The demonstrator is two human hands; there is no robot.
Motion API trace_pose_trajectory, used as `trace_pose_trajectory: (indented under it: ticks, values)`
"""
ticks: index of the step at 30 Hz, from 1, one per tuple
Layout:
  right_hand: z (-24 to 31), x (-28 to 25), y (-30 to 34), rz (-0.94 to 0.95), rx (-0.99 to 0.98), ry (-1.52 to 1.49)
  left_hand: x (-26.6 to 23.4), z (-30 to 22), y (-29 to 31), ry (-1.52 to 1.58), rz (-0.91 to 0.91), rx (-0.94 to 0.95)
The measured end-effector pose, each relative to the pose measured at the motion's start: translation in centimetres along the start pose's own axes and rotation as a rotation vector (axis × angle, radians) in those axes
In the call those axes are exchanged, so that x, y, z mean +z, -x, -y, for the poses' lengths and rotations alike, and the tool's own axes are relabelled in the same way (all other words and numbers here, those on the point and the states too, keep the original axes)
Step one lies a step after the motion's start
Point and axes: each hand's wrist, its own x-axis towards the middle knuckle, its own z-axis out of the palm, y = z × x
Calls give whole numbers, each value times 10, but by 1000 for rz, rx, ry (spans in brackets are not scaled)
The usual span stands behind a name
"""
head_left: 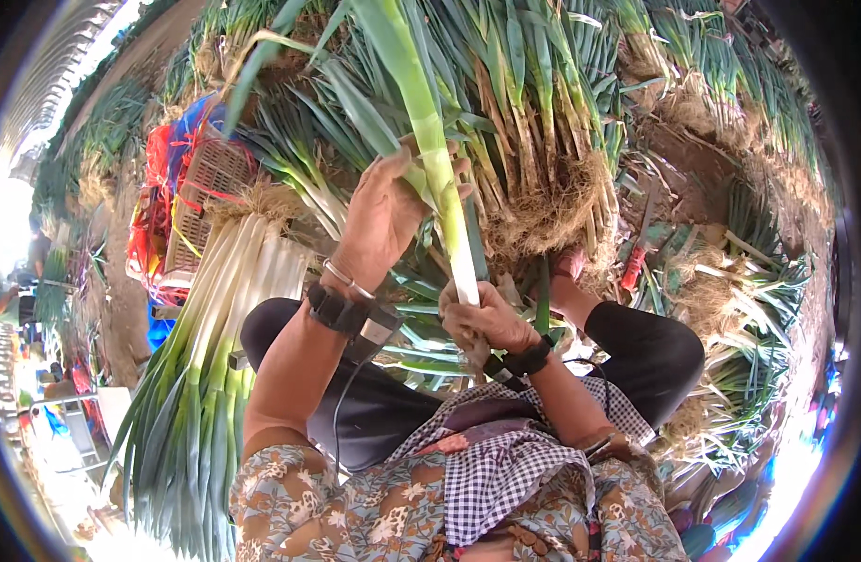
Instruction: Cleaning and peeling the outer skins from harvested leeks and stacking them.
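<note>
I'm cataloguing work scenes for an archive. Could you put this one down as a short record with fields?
Left hand: fingers at the stalk of a single leek, partway up
Right hand: closed around the same leek's white lower end
Leek direction: slanting, green leaves toward the picture's upper edge
Left side: large leek bundle, roots toward the top; woven basket beyond it
Upper centre: more leeks with brown roots
Right side: red-handled tool
Clothing: black-and-white checked cloth, floral top
</note>
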Motion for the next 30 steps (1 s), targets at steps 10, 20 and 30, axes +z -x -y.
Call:
trace_pose_trajectory:
  ticks: [10, 20, 30]
  values:
    - [38, 44, 8, 352, 70, -158, -98, 81, 30, -913, 541, -370]
    - [19, 49, -21, -227, -276, 379, -15, -8, 20, -403, -148, 464]
    - [-5, 38, -34, -545, -258, 559, -12, 9, 24, -640, -197, 436]
